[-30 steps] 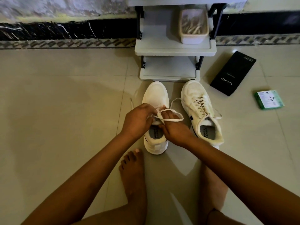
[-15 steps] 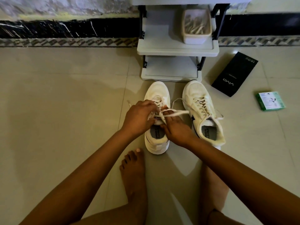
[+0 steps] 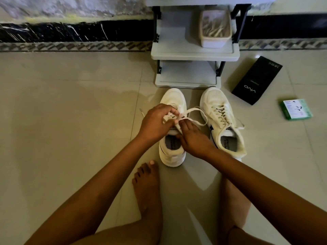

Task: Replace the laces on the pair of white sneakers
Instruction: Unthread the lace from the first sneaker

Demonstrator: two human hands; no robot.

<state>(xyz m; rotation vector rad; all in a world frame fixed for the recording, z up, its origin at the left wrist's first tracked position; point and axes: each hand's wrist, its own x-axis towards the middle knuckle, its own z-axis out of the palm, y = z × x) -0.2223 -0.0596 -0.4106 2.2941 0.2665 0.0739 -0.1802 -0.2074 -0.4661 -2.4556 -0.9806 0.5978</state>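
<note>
On the tiled floor (image 3: 70,121) in front of me, against the wall, stands a low grey shelf rack (image 3: 192,53), and a clear tub (image 3: 215,29) of pale laces sits on its upper tier. Right of the rack lies a black phone box (image 3: 256,80), with a small green box (image 3: 296,109) well apart from it, further right. Both white sneakers stand side by side, toes touching the rack's base. The right sneaker (image 3: 221,119) is laced, its ends trailing loose. The left sneaker (image 3: 172,151) is the one I am working over, just ahead of my bare foot (image 3: 146,188). My left hand (image 3: 155,122) curls over the eyelets and pinches the white lace (image 3: 194,110) there. My right hand (image 3: 193,137) pinches the same lace just beside it, so that a loop of it arcs out toward the right sneaker. One free lace tip (image 3: 141,111) lies on the floor, left of my left hand.
</note>
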